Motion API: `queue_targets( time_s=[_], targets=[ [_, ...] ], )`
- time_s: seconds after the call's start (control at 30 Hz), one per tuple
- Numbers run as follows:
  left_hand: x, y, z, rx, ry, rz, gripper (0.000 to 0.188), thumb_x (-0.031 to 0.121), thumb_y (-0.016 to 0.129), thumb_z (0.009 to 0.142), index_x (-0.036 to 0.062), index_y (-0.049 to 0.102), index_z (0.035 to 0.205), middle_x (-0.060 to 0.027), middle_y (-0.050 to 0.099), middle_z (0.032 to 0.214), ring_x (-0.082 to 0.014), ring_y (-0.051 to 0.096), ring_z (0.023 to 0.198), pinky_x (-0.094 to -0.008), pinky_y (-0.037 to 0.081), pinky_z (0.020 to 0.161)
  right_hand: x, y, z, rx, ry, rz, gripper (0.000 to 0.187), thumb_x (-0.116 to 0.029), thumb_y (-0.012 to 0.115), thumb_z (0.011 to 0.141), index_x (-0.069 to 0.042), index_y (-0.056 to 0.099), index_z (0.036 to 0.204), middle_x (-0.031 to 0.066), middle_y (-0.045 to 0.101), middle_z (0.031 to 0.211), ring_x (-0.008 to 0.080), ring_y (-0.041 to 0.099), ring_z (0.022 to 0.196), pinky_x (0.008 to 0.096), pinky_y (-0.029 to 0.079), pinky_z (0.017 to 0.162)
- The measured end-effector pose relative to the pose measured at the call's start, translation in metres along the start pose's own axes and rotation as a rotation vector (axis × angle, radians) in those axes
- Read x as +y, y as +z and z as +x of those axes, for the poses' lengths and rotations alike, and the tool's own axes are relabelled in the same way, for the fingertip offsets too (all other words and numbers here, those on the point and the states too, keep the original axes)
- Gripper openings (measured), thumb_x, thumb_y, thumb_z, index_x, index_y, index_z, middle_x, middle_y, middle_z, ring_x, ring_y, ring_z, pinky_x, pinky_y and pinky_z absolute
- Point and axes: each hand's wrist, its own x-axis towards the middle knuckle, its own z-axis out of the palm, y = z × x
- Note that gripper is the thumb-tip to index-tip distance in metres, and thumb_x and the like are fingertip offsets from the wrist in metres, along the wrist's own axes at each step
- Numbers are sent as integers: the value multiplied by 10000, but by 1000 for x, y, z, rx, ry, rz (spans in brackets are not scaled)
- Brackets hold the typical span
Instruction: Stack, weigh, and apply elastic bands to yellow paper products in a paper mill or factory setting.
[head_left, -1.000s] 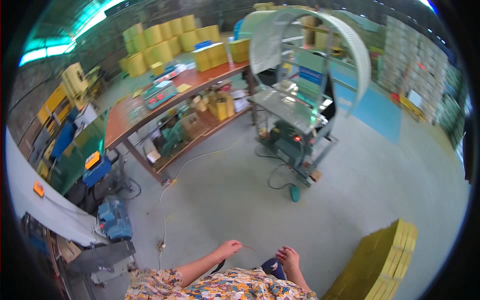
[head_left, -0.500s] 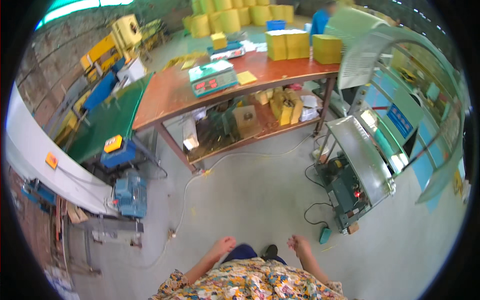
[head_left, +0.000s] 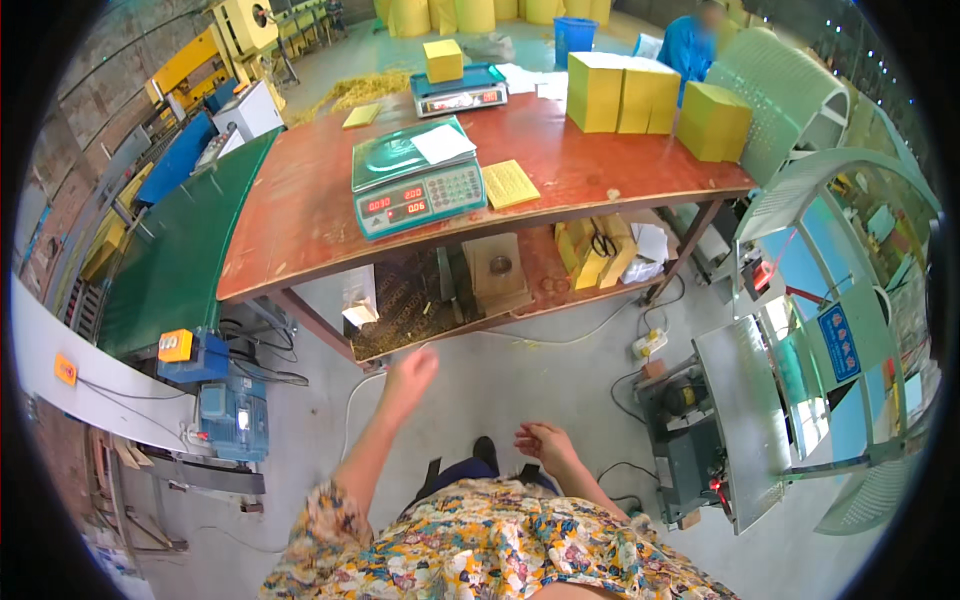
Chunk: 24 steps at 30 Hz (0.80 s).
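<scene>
My left hand (head_left: pixel 412 375) is raised ahead of me, just short of the table's front edge; its fingers are blurred. Lower and to the right, my right hand (head_left: pixel 545 442) hangs over the floor with loosely spread fingers and nothing in it. Nearest to the left hand is a teal digital scale (head_left: pixel 420 205) on a red-brown table (head_left: pixel 300 225), with a white paper sheet (head_left: pixel 443 144) lying on its pan. Beside it lies a thin yellow paper pad (head_left: pixel 511 184). Behind, a second scale (head_left: pixel 460 100) carries a yellow paper stack (head_left: pixel 443 61).
Tall yellow paper stacks (head_left: pixel 645 98) stand at the table's right end. A green conveyor (head_left: pixel 180 250) and blue motor (head_left: pixel 233 415) are at left. On the right is a metal-topped machine (head_left: pixel 740 400); cables cross the floor. A person in blue (head_left: pixel 688 45) sits beyond the table.
I have come closer to the table, so the scales look larger. My left hand has risen forward; my right hand has come inward and slightly up. The white sheet now shows clearly on the scale.
</scene>
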Motion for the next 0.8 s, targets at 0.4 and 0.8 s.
queue_targets(
  time_s=[0.4,0.8],
  targets=[
    [165,-24,383,389,445,453,266,190,665,863,-10,673,1039,-162,700,997,-254,686,863,-350,528,780,-290,86,153,-278,-251,-302,288,-180,521,960,12,635,1143,95,694,1005,177,666,864,310,526,771],
    [144,-31,476,401,-212,-7,166,187,680,861,33,631,827,-8,595,712,-78,545,569,-234,456,484,-487,243,334,-368,-704,-877,334,-183,580,894,27,651,1144,194,704,1043,283,692,930,365,522,819]
  ],
)
